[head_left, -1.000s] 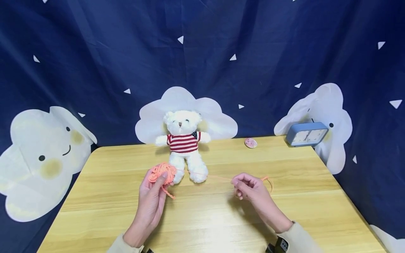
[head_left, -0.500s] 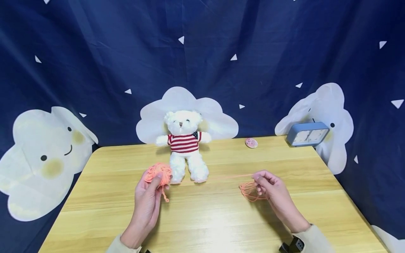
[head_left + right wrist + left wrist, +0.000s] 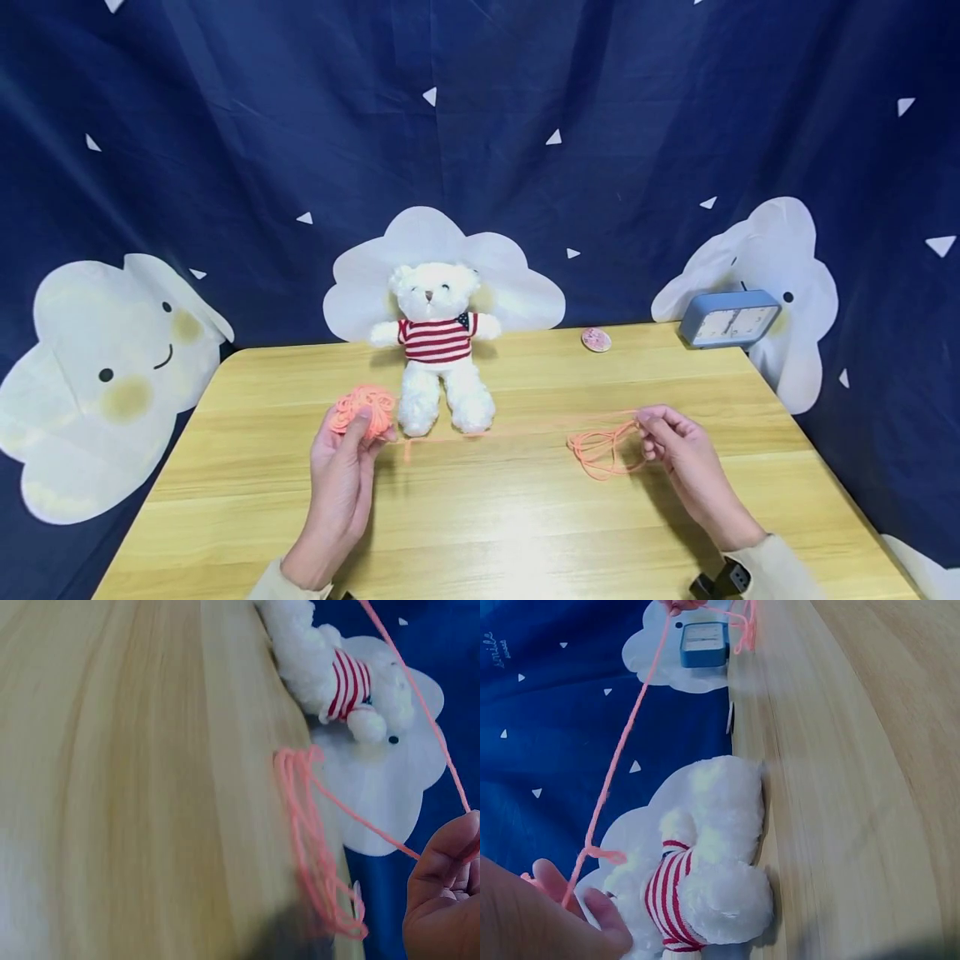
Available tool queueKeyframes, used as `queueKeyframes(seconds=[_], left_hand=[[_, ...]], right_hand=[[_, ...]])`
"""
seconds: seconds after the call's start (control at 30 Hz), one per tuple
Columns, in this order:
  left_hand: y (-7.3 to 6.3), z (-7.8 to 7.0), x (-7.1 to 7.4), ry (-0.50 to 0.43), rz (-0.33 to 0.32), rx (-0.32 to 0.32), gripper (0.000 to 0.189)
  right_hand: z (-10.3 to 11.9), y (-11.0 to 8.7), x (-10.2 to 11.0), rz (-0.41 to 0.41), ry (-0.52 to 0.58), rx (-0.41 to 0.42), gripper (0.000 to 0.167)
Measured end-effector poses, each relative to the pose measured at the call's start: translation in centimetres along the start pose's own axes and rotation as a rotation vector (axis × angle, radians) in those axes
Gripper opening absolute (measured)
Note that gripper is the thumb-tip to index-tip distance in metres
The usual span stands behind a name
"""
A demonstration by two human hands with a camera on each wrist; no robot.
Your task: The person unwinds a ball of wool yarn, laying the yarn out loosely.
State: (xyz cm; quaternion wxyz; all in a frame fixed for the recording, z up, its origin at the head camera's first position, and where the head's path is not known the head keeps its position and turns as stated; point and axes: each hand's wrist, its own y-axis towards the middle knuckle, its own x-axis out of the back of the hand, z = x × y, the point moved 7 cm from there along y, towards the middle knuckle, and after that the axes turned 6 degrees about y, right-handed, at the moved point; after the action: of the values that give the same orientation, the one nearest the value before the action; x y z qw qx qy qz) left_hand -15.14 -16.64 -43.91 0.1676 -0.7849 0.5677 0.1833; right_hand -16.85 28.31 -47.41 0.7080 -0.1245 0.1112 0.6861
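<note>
My left hand [image 3: 341, 475] grips a bundle of orange yarn [image 3: 363, 411], thumb pressed over its front. From the bundle a yarn strand [image 3: 617, 757] runs across to my right hand [image 3: 686, 458], which pinches it between thumb and fingertips. A short side piece sticks off that strand near the left hand in the left wrist view. Loose yarn loops [image 3: 311, 847] lie on the table just left of the right hand, joined to it by another stretch of yarn. Behind the strand a white teddy bear [image 3: 437, 342] in a red-and-white striped shirt sits upright.
The wooden table [image 3: 465, 517] backs onto a dark blue curtain [image 3: 495, 150] printed with clouds. Along its back edge are a small pink round object [image 3: 596, 339] and a blue clock [image 3: 730, 318] at the right corner.
My right hand has moved right, drawing the strand out longer. The left hand with the yarn bundle has shifted slightly left. More loose loops now show beside the right hand.
</note>
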Motion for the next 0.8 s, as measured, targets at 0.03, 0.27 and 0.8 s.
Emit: queueKeyframes(seconds=[0.03, 0.27, 0.8], left_hand=[[0.0, 0.0, 0.0, -0.016, 0.000, -0.003, 0.025], [-0.1, -0.2, -0.4, -0.087, 0.048, 0.002, 0.030], [-0.1, 0.2, -0.4, -0.064, 0.047, 0.032, 0.034]], right_hand=[[-0.1, 0.1, 0.4, -0.001, 0.003, -0.006, 0.015], [-0.9, 1.1, 3.4, -0.016, -0.041, -0.131, 0.018], [-1.0, 2.5, 7.6, -0.096, -0.484, -0.252, 0.027]])
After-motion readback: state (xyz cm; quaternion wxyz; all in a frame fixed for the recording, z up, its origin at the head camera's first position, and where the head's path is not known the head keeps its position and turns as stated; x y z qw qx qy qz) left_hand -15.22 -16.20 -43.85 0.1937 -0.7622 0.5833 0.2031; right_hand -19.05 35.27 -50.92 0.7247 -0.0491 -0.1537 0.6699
